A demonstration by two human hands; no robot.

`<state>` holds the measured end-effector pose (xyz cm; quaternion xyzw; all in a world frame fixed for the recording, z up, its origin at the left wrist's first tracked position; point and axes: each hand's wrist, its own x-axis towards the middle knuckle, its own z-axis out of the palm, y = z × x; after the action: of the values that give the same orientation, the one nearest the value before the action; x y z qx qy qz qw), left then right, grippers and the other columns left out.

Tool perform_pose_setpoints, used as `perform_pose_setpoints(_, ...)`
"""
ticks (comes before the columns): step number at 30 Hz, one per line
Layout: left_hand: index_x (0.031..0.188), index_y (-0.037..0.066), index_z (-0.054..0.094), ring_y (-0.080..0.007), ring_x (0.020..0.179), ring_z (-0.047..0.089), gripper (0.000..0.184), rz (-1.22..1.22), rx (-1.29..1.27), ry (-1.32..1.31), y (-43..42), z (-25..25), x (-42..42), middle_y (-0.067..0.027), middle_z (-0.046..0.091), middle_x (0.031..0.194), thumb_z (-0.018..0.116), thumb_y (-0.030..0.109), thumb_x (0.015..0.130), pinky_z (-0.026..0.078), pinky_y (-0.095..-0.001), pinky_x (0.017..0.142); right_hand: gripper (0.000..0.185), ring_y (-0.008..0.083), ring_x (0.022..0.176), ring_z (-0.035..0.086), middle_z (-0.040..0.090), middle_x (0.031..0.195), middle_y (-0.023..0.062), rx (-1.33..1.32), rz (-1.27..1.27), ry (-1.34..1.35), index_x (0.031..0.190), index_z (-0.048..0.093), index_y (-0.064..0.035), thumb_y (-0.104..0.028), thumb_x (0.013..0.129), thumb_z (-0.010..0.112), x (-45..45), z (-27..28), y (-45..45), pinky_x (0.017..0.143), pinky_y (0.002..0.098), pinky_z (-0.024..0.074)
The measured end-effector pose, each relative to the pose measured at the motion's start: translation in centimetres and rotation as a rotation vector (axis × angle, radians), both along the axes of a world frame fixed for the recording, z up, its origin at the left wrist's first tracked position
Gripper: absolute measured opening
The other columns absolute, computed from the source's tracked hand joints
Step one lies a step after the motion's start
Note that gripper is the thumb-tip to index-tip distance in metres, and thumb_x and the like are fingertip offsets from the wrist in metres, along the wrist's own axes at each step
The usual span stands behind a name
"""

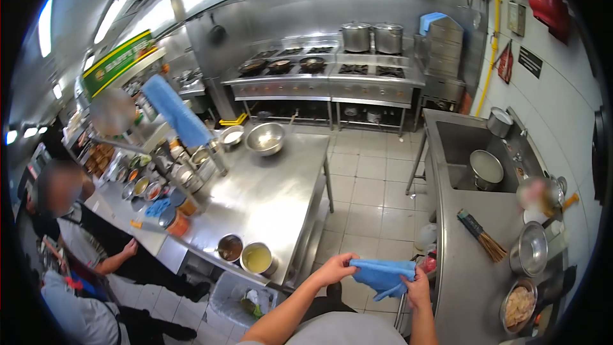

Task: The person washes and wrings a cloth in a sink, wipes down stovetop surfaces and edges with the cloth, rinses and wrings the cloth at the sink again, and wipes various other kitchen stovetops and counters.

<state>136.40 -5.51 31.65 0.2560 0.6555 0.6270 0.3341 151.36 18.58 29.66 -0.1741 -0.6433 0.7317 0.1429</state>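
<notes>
A blue cloth (382,275) is stretched between my two hands, in front of my body and above the tiled floor. My left hand (337,269) pinches its left corner with closed fingers. At the cloth's right end, my right hand (418,286) is closed on the edge. The lower part of the cloth hangs loose in folds. To the right of my right hand is the steel sink counter (463,281), and a lined waste bin (233,300) stands to the left of my left forearm.
A steel table (262,185) at left bears bowls and pots. The sink (447,147) holds a pot; a brush (482,236) and bowls lie nearby. Stoves (287,86) line the back wall. Two people (96,249) stand at far left, one with a hand (129,248) showing.
</notes>
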Motion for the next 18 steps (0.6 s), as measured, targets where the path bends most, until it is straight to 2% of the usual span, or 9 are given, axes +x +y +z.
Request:
perform_pose_setpoints(1, 0.105, 0.004, 0.059, -0.0084, 0.081, 0.053, 0.022, 0.015, 0.006, -0.018, 1.3, 0.1, -1.1, 0.0003, 0.058, 0.086, 0.062, 0.011, 0.084, 0.044, -0.0246, 0.071, 0.044, 0.0147, 0.095, 0.057, 0.060, 0.103, 0.0047, -0.159, -0.075, 0.023, 0.116, 0.054, -0.0025, 0.011, 0.075, 0.062, -0.5, -0.2, 0.4, 0.085, 0.0290, 0.0460)
perform_pose_setpoints(6, 0.128, 0.007, 0.048, -0.0059, 0.077, 0.052, 0.041, 0.053, 0.166, -0.152, 8.3, 5.1, -8.4, 0.0018, 0.056, 0.087, 0.061, 0.016, 0.089, 0.042, -0.0221, 0.068, 0.060, 0.0211, 0.107, 0.054, 0.051, 0.122, 0.0132, -0.176, -0.185, 0.056, 0.134, 0.036, -0.0033, 0.010, 0.080, 0.059, -7.9, 5.6, 4.2, 0.094, 0.0335, 0.0439)
perform_pose_setpoints(7, 0.128, 0.007, 0.048, -0.0059, 0.077, 0.052, 0.041, 0.041, 0.174, -0.163, 9.4, 5.2, -10.5, 0.0018, 0.056, 0.087, 0.061, 0.016, 0.089, 0.042, -0.0221, 0.068, 0.060, 0.0220, 0.110, 0.053, 0.050, 0.124, 0.0136, -0.319, -0.176, 0.140, 0.136, 0.034, -0.0037, 0.007, 0.082, 0.059, -10.0, 7.8, 5.1, 0.095, 0.0350, 0.0430)
perform_pose_setpoints(8, 0.133, 0.008, 0.042, -0.0077, 0.080, 0.054, 0.047, 0.045, 0.367, -0.358, 10.5, 5.0, -12.8, 0.0007, 0.057, 0.089, 0.059, 0.017, 0.090, 0.044, -0.0247, 0.071, 0.060, 0.0229, 0.112, 0.051, 0.050, 0.125, 0.0139, -0.461, -0.168, 0.228, 0.138, 0.032, -0.0042, 0.003, 0.084, 0.059, -11.6, 8.8, 5.9, 0.097, 0.0366, 0.0422)
perform_pose_setpoints(9, 0.138, 0.009, 0.035, -0.0094, 0.083, 0.056, 0.053, 0.046, 0.559, -0.553, 11.7, 4.9, -14.9, -0.0003, 0.057, 0.091, 0.058, 0.019, 0.091, 0.046, -0.0273, 0.074, 0.060, 0.0229, 0.112, 0.051, 0.050, 0.125, 0.0139, -0.448, -0.184, 0.229, 0.138, 0.032, -0.0042, 0.003, 0.084, 0.059, -13.3, 8.1, 7.0, 0.097, 0.0366, 0.0422)
perform_pose_setpoints(11, 0.140, 0.009, 0.031, -0.0097, 0.084, 0.056, 0.056, 0.087, 0.442, -0.531, 13.5, 4.1, -17.9, -0.0010, 0.057, 0.092, 0.057, 0.021, 0.092, 0.046, -0.0271, 0.074, 0.064, 0.0246, 0.116, 0.049, 0.049, 0.127, 0.0143, -0.592, -0.157, 0.210, 0.141, 0.027, -0.0062, -0.005, 0.086, 0.060, -17.9, 5.1, 10.4, 0.098, 0.0393, 0.0410)
perform_pose_setpoints(13, 0.144, 0.009, 0.023, -0.0109, 0.090, 0.057, 0.064, 0.098, 0.179, -0.401, 14.5, 0.1, -20.8, -0.0046, 0.059, 0.098, 0.058, 0.018, 0.091, 0.046, -0.0272, 0.079, 0.076, 0.0261, 0.116, 0.049, 0.047, 0.129, 0.0146, -0.311, 0.003, -0.012, 0.145, 0.021, -0.0089, -0.009, 0.084, 0.065, -21.7, 1.3, 11.9, 0.099, 0.0401, 0.0400)
perform_pose_setpoints(15, 0.143, 0.009, 0.027, -0.0112, 0.091, 0.056, 0.062, 0.097, 0.181, -0.341, 15.2, -2.3, -22.0, -0.0050, 0.059, 0.102, 0.059, 0.016, 0.090, 0.046, -0.0274, 0.080, 0.093, 0.0237, 0.113, 0.050, 0.044, 0.133, 0.0165, -0.086, -0.127, -0.185, 0.148, 0.013, -0.0094, -0.004, 0.077, 0.072, -24.1, 0.9, 10.6, 0.095, 0.0339, 0.0417)
perform_pose_setpoints(18, 0.138, 0.010, 0.039, -0.0123, 0.093, 0.055, 0.054, 0.110, 0.168, -0.300, 16.0, -5.0, -25.4, -0.0052, 0.059, 0.106, 0.062, 0.011, 0.088, 0.045, -0.0276, 0.084, 0.073, 0.0219, 0.110, 0.051, 0.047, 0.129, 0.0159, -0.104, -0.193, -0.134, 0.142, 0.031, -0.0071, -0.002, 0.080, 0.069, -26.4, -0.2, 10.5, 0.090, 0.0310, 0.0448)
